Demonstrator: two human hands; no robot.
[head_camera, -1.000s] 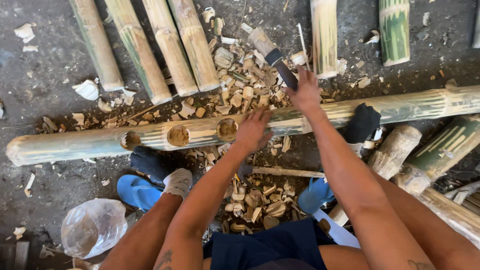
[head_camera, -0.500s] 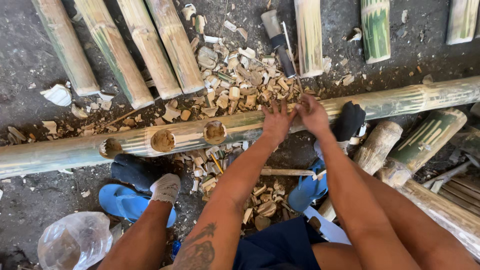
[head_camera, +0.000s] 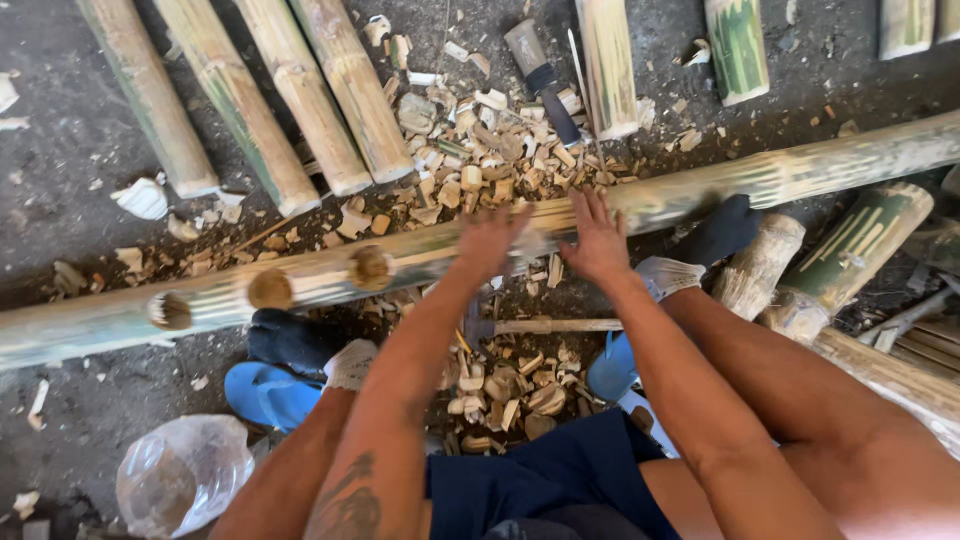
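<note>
A long bamboo pole (head_camera: 300, 285) with round holes lies across the ground over both socked feet; the left hand (head_camera: 490, 240) and right hand (head_camera: 597, 240) press on it side by side, fingers spread flat; wood chips (head_camera: 480, 160) and a hammer (head_camera: 545, 85) lie beyond.

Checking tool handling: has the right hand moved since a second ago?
Yes. The right hand left the knife lying among the chips and came down onto the long bamboo pole.

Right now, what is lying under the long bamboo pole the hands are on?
Under the long bamboo pole lie wood chips, a hammer-like tool and socked feet in blue sandals. The pole hides the ground directly beneath it.
</note>
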